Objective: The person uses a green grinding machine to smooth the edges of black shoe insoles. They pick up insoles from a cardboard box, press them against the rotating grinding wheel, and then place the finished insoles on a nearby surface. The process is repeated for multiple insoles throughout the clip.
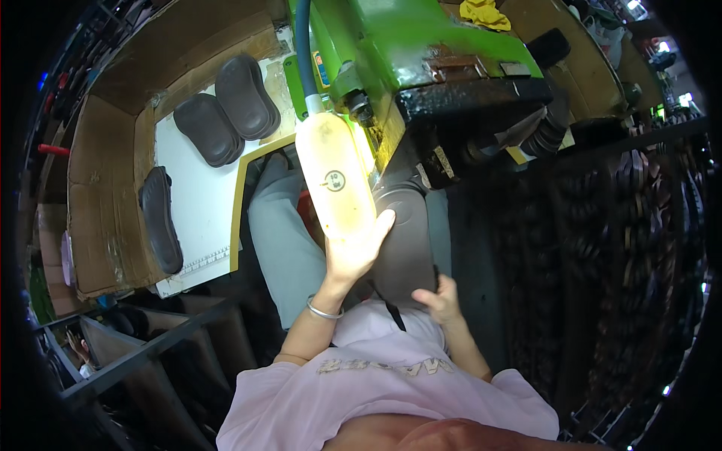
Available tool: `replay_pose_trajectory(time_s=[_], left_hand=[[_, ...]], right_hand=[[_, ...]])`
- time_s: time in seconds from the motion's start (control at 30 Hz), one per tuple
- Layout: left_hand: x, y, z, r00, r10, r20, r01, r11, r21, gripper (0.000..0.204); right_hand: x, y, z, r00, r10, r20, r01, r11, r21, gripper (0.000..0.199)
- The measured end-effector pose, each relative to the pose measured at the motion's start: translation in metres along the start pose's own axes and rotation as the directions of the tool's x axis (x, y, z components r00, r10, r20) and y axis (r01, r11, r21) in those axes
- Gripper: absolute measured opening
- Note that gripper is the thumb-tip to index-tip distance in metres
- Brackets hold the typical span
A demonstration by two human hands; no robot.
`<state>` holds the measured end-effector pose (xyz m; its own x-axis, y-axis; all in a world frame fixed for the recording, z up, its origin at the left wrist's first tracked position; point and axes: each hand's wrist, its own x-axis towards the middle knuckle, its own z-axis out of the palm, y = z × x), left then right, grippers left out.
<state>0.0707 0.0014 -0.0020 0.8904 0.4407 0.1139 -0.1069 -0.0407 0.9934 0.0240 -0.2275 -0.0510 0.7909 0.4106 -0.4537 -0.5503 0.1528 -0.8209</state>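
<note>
A dark brown shoe sole (402, 248) lies lengthwise between my two hands, its rounded far end up against the green machine (398, 45). My left hand (357, 252) grips its left edge, thumb on top and the other fingers partly hidden by the glowing lamp head. My right hand (442, 299) pinches the near right edge, the thumb over the surface and the fingers beneath. The long yellow-white lamp (335, 173) hangs from a blue-grey tube (304, 52), just above my left hand. The machine's working part, at the sole's far end, is partly hidden.
Stacks of brown soles (247, 98) and one standing on edge (159, 218) rest on a white board (199, 218) inside cardboard walls (113, 203). A yellow cloth (485, 13) lies atop the machine. Dark racks (594, 278) stand right; a metal-framed shelf (150, 368) lower left, another person's hand (77, 346) beyond.
</note>
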Motion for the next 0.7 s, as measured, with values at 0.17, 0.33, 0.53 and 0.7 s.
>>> replay_pose_trajectory(time_s=[0.17,0.33,0.53,0.7], left_hand=[[-0.003,0.005,-0.002,0.997,-0.057,0.049,0.061,0.994,-0.092,0.013],[0.004,0.030,0.006,0.964,-0.220,0.153,0.262,0.891,-0.371,0.018],[0.021,0.025,-0.014,0.979,-0.046,0.201,0.105,0.950,-0.293,0.022],[0.022,0.047,-0.037,0.993,0.070,0.093,-0.035,0.940,-0.341,0.031]], right_hand=[[0.005,-0.045,-0.023,0.918,-0.303,-0.255,0.349,0.923,0.163,0.046],[0.046,-0.110,-0.024,0.777,-0.491,-0.393,0.550,0.834,0.046,0.041],[0.110,-0.163,-0.024,0.830,-0.523,-0.191,0.544,0.836,0.075,0.036],[0.129,-0.173,0.013,0.870,-0.482,-0.102,0.493,0.853,0.171,0.029]])
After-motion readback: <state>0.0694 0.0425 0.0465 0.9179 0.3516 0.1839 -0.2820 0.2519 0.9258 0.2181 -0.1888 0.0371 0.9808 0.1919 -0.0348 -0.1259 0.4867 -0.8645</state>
